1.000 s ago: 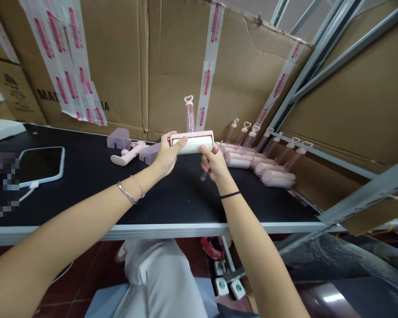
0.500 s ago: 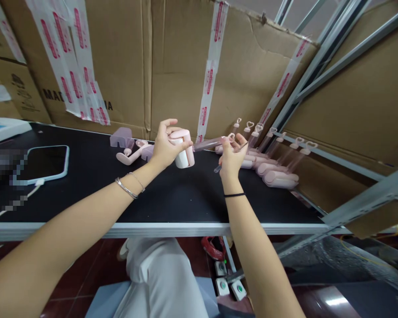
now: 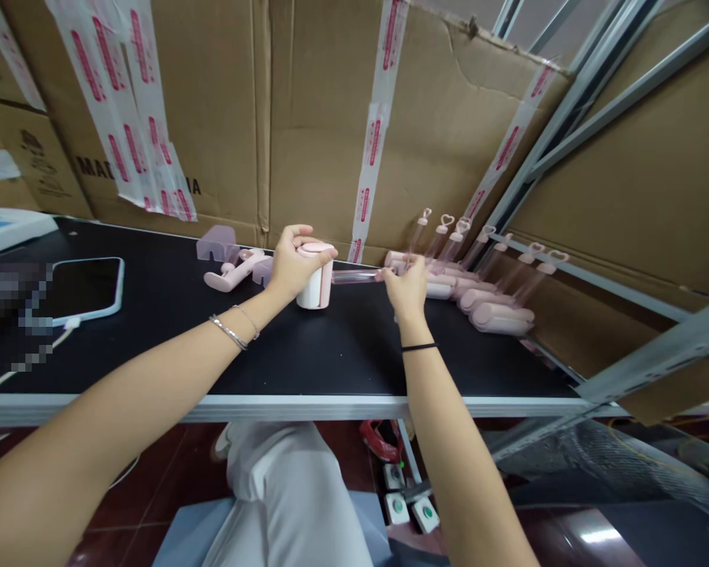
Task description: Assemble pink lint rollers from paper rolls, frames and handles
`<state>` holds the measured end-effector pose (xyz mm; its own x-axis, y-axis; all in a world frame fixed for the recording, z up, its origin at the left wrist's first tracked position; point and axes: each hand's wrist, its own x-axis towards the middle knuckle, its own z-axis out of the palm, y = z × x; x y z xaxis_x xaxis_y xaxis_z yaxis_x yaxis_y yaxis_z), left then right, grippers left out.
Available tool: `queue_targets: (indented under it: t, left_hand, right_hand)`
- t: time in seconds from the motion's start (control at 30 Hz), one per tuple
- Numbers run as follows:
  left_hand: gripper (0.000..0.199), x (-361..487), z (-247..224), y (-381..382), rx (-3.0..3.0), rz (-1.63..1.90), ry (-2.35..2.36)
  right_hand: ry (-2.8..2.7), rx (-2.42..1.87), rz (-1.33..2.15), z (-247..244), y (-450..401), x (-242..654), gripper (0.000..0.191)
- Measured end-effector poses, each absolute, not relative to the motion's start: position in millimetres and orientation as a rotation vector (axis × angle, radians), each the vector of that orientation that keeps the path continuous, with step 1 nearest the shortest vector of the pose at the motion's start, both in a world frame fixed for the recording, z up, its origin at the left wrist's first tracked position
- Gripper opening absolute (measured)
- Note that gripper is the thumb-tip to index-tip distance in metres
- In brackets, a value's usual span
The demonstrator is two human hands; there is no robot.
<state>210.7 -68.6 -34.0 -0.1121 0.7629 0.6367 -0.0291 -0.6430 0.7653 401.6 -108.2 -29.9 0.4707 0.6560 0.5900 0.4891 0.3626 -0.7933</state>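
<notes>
Roller (image 3: 316, 285) in the left hand (image 3: 292, 264) is showing pale pink cap, white body. Handle (image 3: 358, 276) in the right hand (image 3: 406, 287) is reading clear with pink tint. Finished rollers (image 3: 484, 303) are showing the same pink/white, heart-shaped ends. Surface (image 3: 307, 354) is looking matte black, silver edge. Cardboard (image 3: 307, 118) is brown, tape (image 3: 378, 118) white with red print. Holder (image 3: 216, 242) is showing lilac. Phone (image 3: 76, 290) is showing black screen, pale blue rim.

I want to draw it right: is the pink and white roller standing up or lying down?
Standing up. The roller rests on its end on the black table, with the left hand gripping its top.
</notes>
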Motion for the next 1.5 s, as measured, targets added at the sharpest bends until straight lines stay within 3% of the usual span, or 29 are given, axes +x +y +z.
queue_targets:
  t: [0.1, 0.27, 0.43, 0.67, 1.03, 1.27, 1.5]
  left_hand:
    - [0.062, 207, -30, -76, 1.88, 1.827, 0.925]
    - [0.067, 215, -34, -86, 2.233, 1.651, 0.75]
    - [0.076, 218, -46, -80, 2.323, 1.5, 0.576]
    - [0.054, 208, -43, -79, 2.44, 1.111, 0.742]
    - [0.054, 207, -46, -74, 2.519, 1.324, 0.847]
    - [0.035, 207, -48, -62, 2.875, 1.156, 0.819]
    - [0.023, 204, -42, -64, 3.003, 0.841, 0.921]
  right_hand:
    - [-1.383, -1.177, 0.027, -27, -117, 393, 0.029]
    - [-1.801, -0.938, 0.324, -24, -126, 378, 0.038]
    - [-2.007, -0.951, 0.131, -24, -126, 382, 0.047]
    - [-2.186, -1.141, -0.139, -24, -133, 375, 0.04]
    - [-2.229, -1.137, -0.265, -14, -145, 374, 0.037]
    - [-2.346, -1.604, -0.631, -6, -159, 351, 0.03]
    - [-2.469, -1.616, -0.66, -10, -152, 348, 0.038]
